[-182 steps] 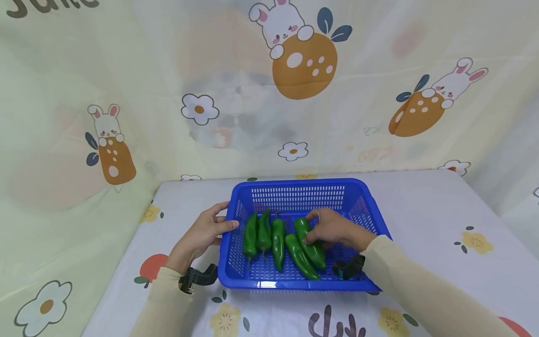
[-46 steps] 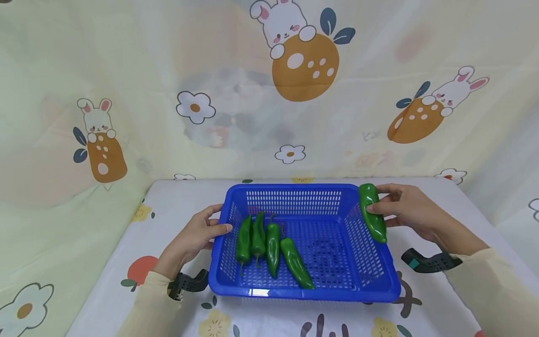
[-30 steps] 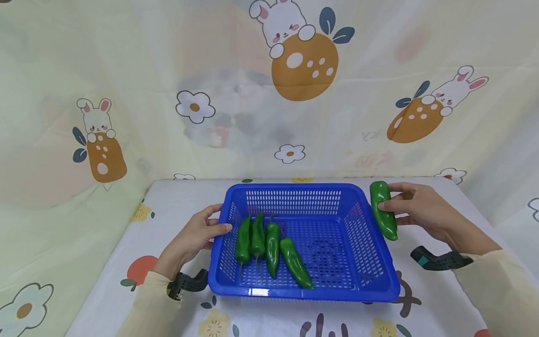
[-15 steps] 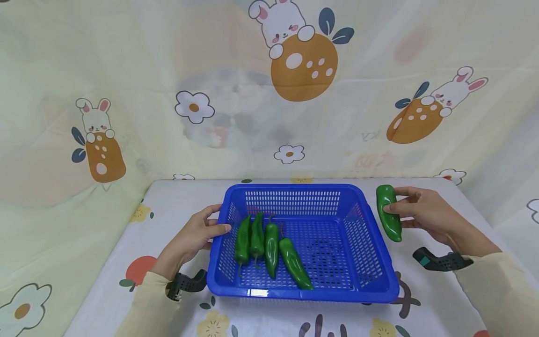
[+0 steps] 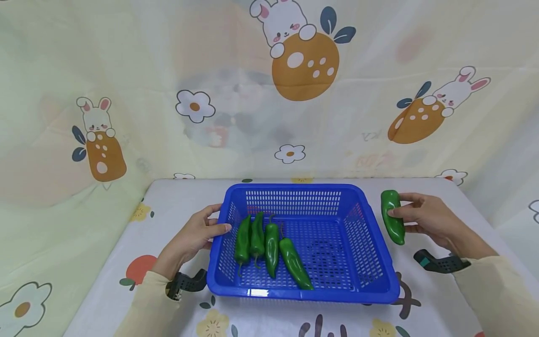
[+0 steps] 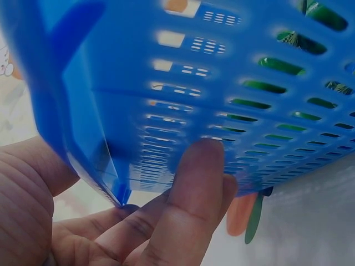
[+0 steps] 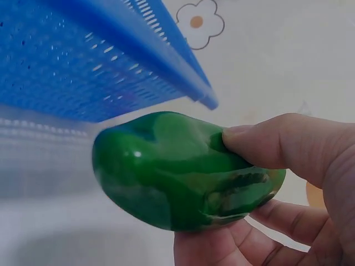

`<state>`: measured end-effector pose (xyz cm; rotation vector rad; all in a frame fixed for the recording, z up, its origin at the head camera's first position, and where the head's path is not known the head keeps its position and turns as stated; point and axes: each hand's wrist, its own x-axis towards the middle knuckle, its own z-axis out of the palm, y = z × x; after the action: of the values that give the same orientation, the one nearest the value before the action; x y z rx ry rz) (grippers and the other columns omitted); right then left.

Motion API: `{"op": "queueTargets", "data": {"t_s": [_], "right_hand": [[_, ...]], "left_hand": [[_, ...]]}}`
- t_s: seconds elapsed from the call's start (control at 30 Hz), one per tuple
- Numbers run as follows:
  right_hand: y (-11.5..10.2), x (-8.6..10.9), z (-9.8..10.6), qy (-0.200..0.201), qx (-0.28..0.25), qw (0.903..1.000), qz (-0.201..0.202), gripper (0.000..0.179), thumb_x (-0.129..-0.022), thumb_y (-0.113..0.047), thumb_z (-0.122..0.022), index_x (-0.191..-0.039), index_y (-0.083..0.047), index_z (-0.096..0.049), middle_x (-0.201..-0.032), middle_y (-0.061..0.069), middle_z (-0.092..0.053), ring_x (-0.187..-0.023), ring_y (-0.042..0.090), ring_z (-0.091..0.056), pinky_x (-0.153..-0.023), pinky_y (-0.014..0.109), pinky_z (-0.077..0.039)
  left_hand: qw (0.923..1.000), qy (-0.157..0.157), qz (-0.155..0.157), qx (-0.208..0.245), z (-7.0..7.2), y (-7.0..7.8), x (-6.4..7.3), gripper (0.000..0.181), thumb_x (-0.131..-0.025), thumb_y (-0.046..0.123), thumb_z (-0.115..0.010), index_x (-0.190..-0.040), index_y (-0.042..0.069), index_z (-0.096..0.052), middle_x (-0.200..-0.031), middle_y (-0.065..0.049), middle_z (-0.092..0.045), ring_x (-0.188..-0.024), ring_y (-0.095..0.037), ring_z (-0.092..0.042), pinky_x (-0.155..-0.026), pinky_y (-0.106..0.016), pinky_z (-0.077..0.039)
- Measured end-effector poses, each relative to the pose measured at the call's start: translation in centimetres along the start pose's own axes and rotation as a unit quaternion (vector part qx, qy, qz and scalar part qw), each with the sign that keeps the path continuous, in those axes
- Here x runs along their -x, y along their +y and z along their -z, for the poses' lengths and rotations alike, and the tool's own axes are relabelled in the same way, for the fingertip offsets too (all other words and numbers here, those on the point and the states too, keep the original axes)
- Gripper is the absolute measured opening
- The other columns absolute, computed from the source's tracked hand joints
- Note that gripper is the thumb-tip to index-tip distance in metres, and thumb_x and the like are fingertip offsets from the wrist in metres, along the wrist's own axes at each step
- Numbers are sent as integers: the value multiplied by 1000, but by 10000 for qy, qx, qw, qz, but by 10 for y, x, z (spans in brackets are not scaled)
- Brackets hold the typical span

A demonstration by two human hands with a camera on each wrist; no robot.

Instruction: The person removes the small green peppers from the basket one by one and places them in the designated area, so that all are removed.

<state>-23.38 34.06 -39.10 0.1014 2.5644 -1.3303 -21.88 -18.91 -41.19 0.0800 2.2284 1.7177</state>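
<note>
A blue perforated plastic basket (image 5: 294,294) stands on the table. My left hand (image 5: 194,235) grips its left rim, thumb over the edge and fingers against the outer wall, as the left wrist view shows. Inside, toward the left, lie several green peppers (image 5: 272,250), side by side and roughly lengthwise. To the right of the basket, my right hand (image 5: 431,219) holds another shiny green pepper (image 5: 395,228) between thumb and fingers. In the right wrist view this pepper (image 7: 161,172) is clear of the basket wall; its gap to the table is hard to judge.
A white patterned cloth (image 5: 438,281) covers the table. Behind it hangs a pale curtain (image 5: 236,154) printed with rabbits and flowers. The right half of the basket's perforated floor (image 5: 330,262) shows bare. Each wrist wears a black camera mount (image 5: 440,262).
My right hand took the rightmost pepper from the basket and carried it over the right rim. Lately it has shifted slightly rightward and nearer me. My left hand keeps its grip on the basket.
</note>
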Motion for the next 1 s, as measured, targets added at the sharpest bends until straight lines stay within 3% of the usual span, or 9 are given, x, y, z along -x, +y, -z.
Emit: {"op": "queueTargets", "data": {"t_s": [0.33, 0.67, 1.0], "right_hand": [[17, -9, -3, 4, -55, 9995, -302, 86, -102, -35, -67, -159, 12, -22, -140, 37, -50, -102, 27, -69, -86, 38, -63], [33, -16, -7, 9, 78, 9982, -590, 91, -100, -37, -68, -159, 12, -19, -145, 41, -45, -118, 47, -63, -92, 44, -63], [38, -20, -9, 35, 252, 9967, -767, 90, -100, -34, -68, -158, 13, -18, -145, 43, -44, -115, 48, -64, -93, 49, -62]], "left_hand": [[10000, -5, -47, 39, 0, -1, 0, 74, -99, 15, -70, -161, 6, -31, -124, -27, -69, -96, -35, -77, -77, -49, -66], [10000, 59, 20, -2, 0, -2, -1, 75, -98, 17, -72, -161, 8, -32, -126, -26, -69, -97, -34, -76, -78, -50, -65], [10000, 44, 11, 17, 0, -3, -1, 75, -98, 18, -72, -161, 8, -32, -126, -25, -69, -97, -35, -77, -78, -50, -65]]}}
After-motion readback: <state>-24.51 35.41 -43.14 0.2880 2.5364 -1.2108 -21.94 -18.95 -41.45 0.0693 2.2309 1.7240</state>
